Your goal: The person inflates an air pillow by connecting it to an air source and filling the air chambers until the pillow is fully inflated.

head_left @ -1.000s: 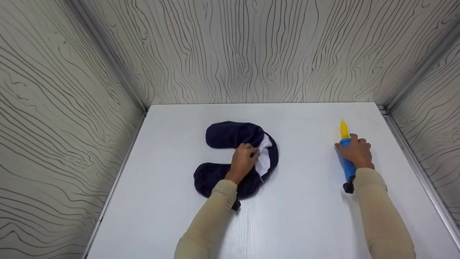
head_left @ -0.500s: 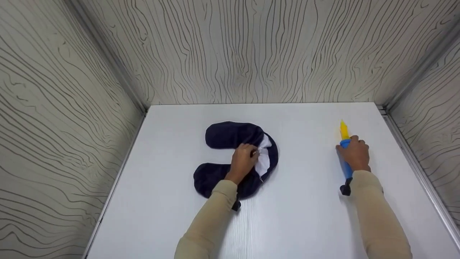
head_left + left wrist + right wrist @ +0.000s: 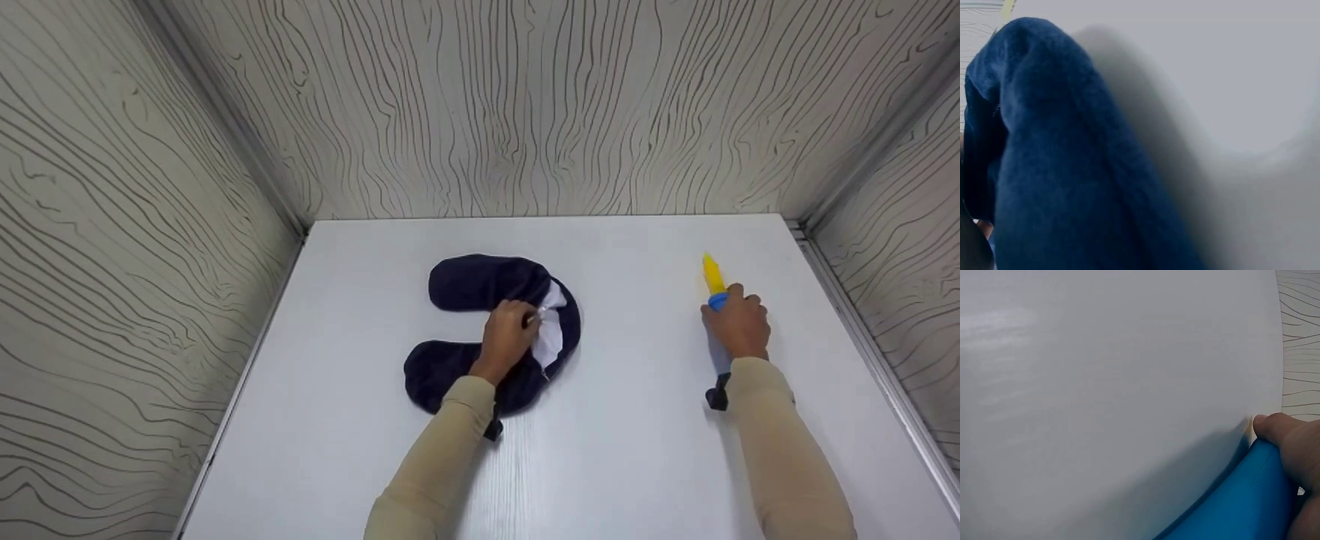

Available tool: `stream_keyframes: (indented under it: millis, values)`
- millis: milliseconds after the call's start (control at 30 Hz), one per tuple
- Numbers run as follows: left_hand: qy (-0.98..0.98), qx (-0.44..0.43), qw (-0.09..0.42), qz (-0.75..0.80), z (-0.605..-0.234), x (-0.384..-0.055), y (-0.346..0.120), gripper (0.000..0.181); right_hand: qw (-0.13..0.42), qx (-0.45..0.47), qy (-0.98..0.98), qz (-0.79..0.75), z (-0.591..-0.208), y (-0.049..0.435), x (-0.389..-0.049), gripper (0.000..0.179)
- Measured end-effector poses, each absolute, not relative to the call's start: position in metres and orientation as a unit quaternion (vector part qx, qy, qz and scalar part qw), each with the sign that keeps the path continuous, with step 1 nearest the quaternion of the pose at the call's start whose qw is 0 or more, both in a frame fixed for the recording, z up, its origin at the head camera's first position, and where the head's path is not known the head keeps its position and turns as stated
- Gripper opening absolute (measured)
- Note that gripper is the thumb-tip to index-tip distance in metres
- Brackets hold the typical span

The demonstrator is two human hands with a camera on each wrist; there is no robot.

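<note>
A navy U-shaped neck pillow lies flat on the table, its two arms toward the left. Along its curved side the cover gapes, and a white inner piece shows through. My left hand reaches over the lower arm and pinches the white piece; the fingertips are partly hidden. Navy fabric fills much of the left wrist view. Off to the right, my right hand grips a blue balloon hand pump with a yellow pointed nozzle aimed away from me. The hand covers most of the blue barrel.
The white table has a wood-grain wall panel behind it and one on each side. A metal strip runs along its right edge. Black wrist cameras hang below both wrists.
My right hand has shifted slightly left and the pump has come with it, its nozzle tilting a little more to the left. The left hand and the neck pillow stay put.
</note>
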State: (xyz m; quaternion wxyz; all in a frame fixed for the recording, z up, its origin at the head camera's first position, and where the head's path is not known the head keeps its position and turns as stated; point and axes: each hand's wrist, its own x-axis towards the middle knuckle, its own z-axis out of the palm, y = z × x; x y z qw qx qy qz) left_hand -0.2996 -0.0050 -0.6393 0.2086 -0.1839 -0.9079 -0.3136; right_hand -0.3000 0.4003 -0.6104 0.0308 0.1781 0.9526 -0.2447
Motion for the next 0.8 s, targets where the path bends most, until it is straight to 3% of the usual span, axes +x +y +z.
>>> stream_keyframes:
  millis: [533, 800]
  values:
    - [-0.911, -0.18, 0.205, -0.309, -0.638, -0.297, -0.006, 0.007, 0.052, 0.167, 0.948, -0.265, -0.594, 0.397, -0.304, 0.068]
    - [-0.907, -0.185, 0.206, -0.317, -0.64, -0.299, -0.007, 0.007, 0.057, 0.147, 0.952, -0.263, -0.589, 0.389, -0.307, 0.075]
